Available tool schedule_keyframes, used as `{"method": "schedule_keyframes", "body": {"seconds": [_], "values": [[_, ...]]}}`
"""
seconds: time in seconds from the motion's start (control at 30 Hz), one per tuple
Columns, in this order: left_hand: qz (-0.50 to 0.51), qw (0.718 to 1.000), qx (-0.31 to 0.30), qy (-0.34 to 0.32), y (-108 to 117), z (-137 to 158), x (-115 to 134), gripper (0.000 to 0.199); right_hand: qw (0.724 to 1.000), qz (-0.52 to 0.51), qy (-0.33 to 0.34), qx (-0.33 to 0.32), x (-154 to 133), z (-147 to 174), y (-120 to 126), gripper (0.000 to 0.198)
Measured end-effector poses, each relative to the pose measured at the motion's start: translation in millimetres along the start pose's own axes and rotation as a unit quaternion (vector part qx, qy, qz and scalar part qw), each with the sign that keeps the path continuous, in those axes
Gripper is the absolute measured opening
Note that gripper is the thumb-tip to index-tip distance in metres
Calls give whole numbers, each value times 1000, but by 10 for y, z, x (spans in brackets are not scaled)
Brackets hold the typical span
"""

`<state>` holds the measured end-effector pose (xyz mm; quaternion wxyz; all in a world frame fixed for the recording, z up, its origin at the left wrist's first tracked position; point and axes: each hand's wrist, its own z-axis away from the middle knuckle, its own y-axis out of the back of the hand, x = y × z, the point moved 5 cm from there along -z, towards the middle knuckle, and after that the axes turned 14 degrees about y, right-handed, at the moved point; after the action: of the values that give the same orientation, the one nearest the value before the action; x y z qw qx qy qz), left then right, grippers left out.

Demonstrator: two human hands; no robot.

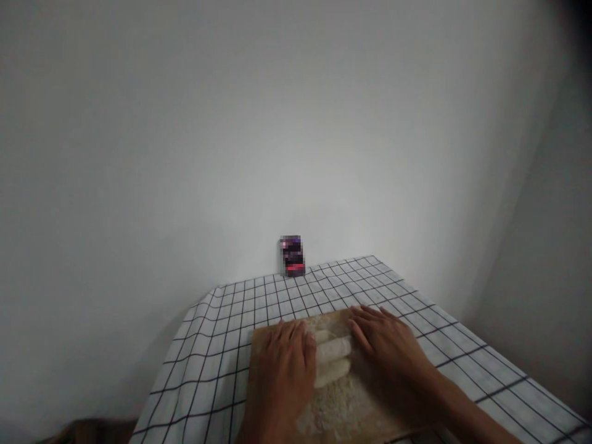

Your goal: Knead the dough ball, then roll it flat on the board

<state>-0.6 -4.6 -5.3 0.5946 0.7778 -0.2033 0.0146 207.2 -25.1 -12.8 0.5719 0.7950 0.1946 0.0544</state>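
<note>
My left hand (pixel 287 364) lies palm down over the left end of pale, floury dough (pixel 333 372) on a wooden board (pixel 257 338). Its fingers are stretched forward. On the other side, my right hand (pixel 386 339) lies flat over the right end, fingers extended toward the board's far edge. Between the hands shows a whitish, flour-dusted cylinder (pixel 333 349), with dough in front of and behind it. Both its ends are hidden under my hands, and I cannot tell whether it is a rolling pin or rolled dough. Loose flour (pixel 340 401) covers the near part of the board.
A white tablecloth with dark grid lines (pixel 208 357) covers the table under the board. At the far edge, a small dark, pixelated item (pixel 293 256) leans against the pale wall (pixel 296 123). A brown object (pixel 87 431) shows at the lower left.
</note>
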Motion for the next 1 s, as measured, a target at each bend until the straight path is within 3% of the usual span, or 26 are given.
{"method": "schedule_keyframes", "body": {"seconds": [0.17,0.37,0.43,0.53,0.73,0.83,1.0], "values": [[-27,1000,-7,5,129,-147,75,42,1000,10,-22,-2,7,-152,12,52],[-7,1000,24,-13,-8,246,8,50,1000,5,-9,22,-68,290,-2,50],[6,999,32,-29,-49,295,-28,53,1000,0,2,-2,-74,318,1,48],[-9,999,28,-29,-47,153,-30,54,998,-11,17,-52,-43,150,4,48],[-76,997,17,5,133,-300,156,55,998,4,-9,-56,90,-194,-17,47],[-55,998,-12,-22,128,-287,183,54,998,12,-24,-62,57,-99,-33,46],[-22,999,-22,-41,87,38,96,52,998,24,-45,-47,-128,262,24,48]]}}
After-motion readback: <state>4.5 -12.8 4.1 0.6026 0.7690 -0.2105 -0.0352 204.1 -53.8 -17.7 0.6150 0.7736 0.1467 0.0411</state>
